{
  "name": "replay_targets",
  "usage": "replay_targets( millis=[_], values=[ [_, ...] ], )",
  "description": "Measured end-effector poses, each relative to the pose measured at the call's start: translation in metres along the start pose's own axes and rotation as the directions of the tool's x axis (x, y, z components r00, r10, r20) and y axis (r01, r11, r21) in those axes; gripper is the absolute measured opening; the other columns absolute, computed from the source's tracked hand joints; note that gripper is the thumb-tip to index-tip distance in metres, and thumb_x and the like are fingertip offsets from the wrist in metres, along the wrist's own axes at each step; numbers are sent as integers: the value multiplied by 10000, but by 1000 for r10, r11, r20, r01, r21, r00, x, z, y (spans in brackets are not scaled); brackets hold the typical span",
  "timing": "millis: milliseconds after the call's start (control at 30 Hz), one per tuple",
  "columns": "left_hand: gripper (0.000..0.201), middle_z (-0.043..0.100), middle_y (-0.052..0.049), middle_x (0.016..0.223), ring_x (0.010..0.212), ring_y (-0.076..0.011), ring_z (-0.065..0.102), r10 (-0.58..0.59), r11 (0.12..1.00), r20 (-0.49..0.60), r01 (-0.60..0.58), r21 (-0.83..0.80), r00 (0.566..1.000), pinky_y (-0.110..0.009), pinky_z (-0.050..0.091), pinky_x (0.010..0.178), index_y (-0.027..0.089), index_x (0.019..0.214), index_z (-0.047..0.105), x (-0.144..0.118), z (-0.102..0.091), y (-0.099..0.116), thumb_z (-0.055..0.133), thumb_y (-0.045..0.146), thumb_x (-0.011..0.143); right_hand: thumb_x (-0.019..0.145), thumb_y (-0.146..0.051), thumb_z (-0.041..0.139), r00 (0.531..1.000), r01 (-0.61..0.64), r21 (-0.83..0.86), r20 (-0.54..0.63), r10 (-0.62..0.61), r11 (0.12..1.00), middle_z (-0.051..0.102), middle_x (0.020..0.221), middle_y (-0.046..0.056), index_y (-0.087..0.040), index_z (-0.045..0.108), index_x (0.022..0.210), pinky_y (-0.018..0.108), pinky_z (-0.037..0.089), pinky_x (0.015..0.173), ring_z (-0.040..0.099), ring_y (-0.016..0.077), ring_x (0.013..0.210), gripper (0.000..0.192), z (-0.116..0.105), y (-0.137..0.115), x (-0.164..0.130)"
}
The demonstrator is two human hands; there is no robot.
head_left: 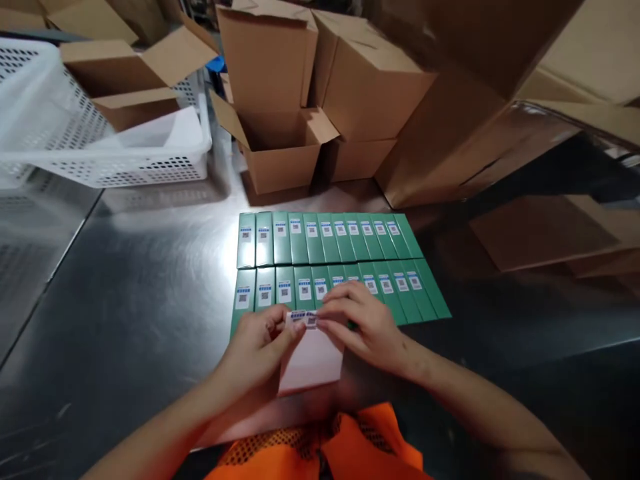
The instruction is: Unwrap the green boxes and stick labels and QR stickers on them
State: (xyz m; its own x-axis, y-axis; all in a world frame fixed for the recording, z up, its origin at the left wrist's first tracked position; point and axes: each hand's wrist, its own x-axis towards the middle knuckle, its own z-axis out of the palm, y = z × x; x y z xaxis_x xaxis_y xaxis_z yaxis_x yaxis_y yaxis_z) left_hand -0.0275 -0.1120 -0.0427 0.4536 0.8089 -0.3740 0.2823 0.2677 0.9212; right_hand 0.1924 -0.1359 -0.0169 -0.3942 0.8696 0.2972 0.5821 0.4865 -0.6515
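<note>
In the head view, a pale sheet of sticker labels [313, 360] hangs tilted in front of my body. Small printed labels with codes [311, 321] run along its top edge. My left hand [263, 340] grips the sheet's upper left corner, thumb on the face and fingers curled behind. At the upper right edge, the fingers of my right hand [363, 323] pinch around a label; whether it is lifted from the sheet I cannot tell. Just beyond, two rows of green boxes [290, 250] lie side by side, nearly all with a similar white and blue label.
The metal table [130, 280] reflects a bright light. An open cardboard box [283, 167] and taller cartons [370, 87] stand behind the green boxes. A white perforated basket [200, 137] is at back left, and cardboard flaps [550, 230] jut in from the right.
</note>
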Motion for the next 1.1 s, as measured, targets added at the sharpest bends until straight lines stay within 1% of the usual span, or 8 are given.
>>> replay_targets(
  millis=[133, 233, 333, 400, 467, 600, 800, 1100],
  values=[
    [429, 447, 29, 594, 555, -118, 401, -64, 994, 64, 70, -89, 996, -214, 306, 498, 186, 662, 500, -3, 2, 4, 641, 568, 796, 914, -194, 579, 989, 143, 234, -72, -130, 962, 654, 998, 40, -245, 631, 875, 394, 512, 890, 618, 195, 978, 83, -4, -2, 3],
    [459, 421, 38, 585, 528, -116, 385, -153, 976, 64, 161, -145, 986, -208, 293, 472, 202, 656, 467, -6, 5, 3, 660, 602, 773, 904, -326, 628, 965, 3, 405, -243, 104, 914, 638, 943, 31, -240, 557, 842, 363, 536, 832, 633, 183, 909, 127, -45, 23, 9],
    [458, 446, 27, 596, 543, -126, 415, -148, 982, 50, 153, -109, 988, -205, 313, 474, 200, 643, 486, -7, 7, -1, 687, 597, 749, 852, -348, 668, 803, -321, 344, -396, 446, 882, 614, 835, 1, -235, 511, 876, 330, 536, 795, 617, 166, 802, 194, -106, 66, 17],
    [462, 443, 28, 598, 543, -123, 411, -148, 980, 69, 156, -124, 987, -201, 317, 470, 199, 646, 488, -6, 8, -3, 696, 600, 740, 838, -250, 649, 663, -594, 308, -336, 669, 743, 604, 802, -26, -231, 494, 916, 294, 534, 790, 614, 148, 778, 174, -142, 98, 23],
    [485, 421, 35, 602, 545, -119, 404, -159, 973, 86, 171, -156, 984, -199, 324, 474, 199, 650, 461, -5, 9, -3, 688, 617, 744, 793, -137, 657, 602, -701, 298, -241, 761, 648, 590, 702, -52, -226, 497, 1053, 284, 543, 731, 618, 151, 710, 318, -163, 126, 29],
    [502, 390, 44, 601, 541, -107, 390, -166, 971, 30, 168, -169, 986, -192, 308, 480, 195, 645, 442, -6, 11, 3, 689, 621, 743, 749, -33, 695, 543, -785, 268, -135, 829, 558, 588, 604, -68, -192, 424, 1271, 254, 531, 588, 605, 156, 598, 610, -168, 157, 33],
    [498, 428, 34, 588, 544, -109, 402, -163, 974, -22, 157, -165, 986, -198, 310, 485, 189, 627, 464, -10, 15, 15, 704, 614, 723, 955, -250, 621, 512, -836, 162, -112, 852, 524, 604, 782, -23, -136, 590, 1062, 202, 500, 514, 555, 80, 562, 160, -156, 172, 34],
    [449, 439, 26, 606, 565, -124, 415, -98, 995, 54, 99, -15, 994, -206, 312, 492, 193, 655, 500, -1, 3, 1, 649, 600, 771, 787, -221, 790, 478, -875, -195, -205, 854, 443, 584, 712, -34, -136, 595, 925, 252, 522, 572, 583, 115, 599, 254, -170, 177, 51]
  ],
)
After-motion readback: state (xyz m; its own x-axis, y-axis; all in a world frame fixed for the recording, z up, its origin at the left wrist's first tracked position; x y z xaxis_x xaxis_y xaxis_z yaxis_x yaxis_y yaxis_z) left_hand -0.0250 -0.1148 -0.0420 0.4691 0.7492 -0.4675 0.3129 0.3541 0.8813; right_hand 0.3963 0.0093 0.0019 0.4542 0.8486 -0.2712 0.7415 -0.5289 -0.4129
